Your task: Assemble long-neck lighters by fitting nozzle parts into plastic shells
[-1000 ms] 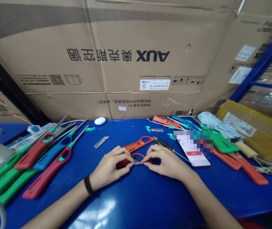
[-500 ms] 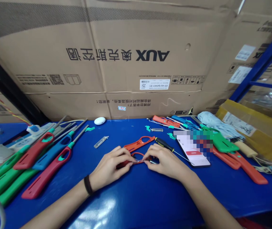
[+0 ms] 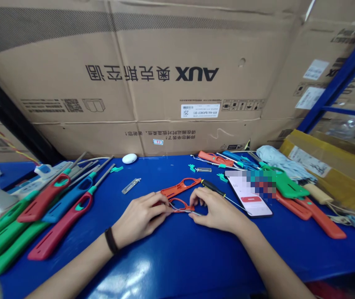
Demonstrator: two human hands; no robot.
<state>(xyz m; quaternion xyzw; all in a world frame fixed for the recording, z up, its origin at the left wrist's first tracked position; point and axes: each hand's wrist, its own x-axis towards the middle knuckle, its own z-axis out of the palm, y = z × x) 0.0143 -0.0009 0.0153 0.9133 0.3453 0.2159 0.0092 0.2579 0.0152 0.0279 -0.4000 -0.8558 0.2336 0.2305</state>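
My left hand (image 3: 142, 216) lies on the blue bench, its fingertips on the near end of small scissors with red loop handles (image 3: 180, 206). Thin metal runs from these handles toward my right hand (image 3: 216, 209), whose curled fingers and thumb sit at the far end. I cannot tell whether that hand grips them. Just behind the scissors lies an orange lighter shell half (image 3: 180, 187). A yellow-and-black-handled screwdriver (image 3: 213, 188) lies beyond my right fingers, and its shaft runs right toward a phone (image 3: 249, 201).
Long red, blue and green utility lighters (image 3: 62, 216) lie at the left, and more orange and green ones (image 3: 308, 207) at the right. A white earbud case (image 3: 129, 158) and small parts lie along the bench's back edge. Large cardboard cartons (image 3: 134, 74) stand behind.
My hands have drawn slightly apart, and my left hand has moved left. The scissors now show more clearly between them.
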